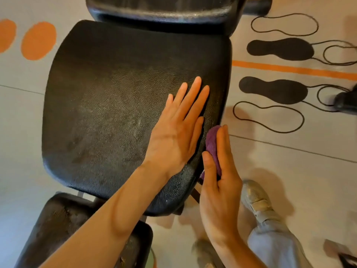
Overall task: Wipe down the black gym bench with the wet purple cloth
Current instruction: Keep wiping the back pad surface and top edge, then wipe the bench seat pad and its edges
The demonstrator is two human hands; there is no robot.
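Nearest the camera sits a small black pad (pixel 63 225) at the lower left, dusty on top; beside it, at the lower right, a grey shoe (pixel 257 202) and a pale trouser leg (pixel 274 244) stand on the floor (pixel 289 171). Just beyond, the right hand (pixel 220 182) stands on edge against the right side of the black gym bench (pixel 108 113); its fingers (pixel 225 144) lie straight and together, the thumb pressing in from the near side, so the purple cloth (pixel 213 144) is clamped between hand and the seat's side wall; the cloth is bunched, its long axis running away from the viewer along that edge. The left hand (pixel 173 132) lies flat on the seat top close to the same edge, fingers straight and slightly apart, holding nothing; it seems to steady the pad.

The seat top shows pale streaks and speckling across its middle and left, so I judge most of it not yet wiped; that surface lies to the left of and above the cloth, and the right hand is the one already holding the cloth, so the stroke should run forward along the side or roll up over the rim.

Farther off, the backrest pad (pixel 160 10) rises; orange dots (pixel 38 40) and black footprint marks (pixel 280 49) pattern the floor.
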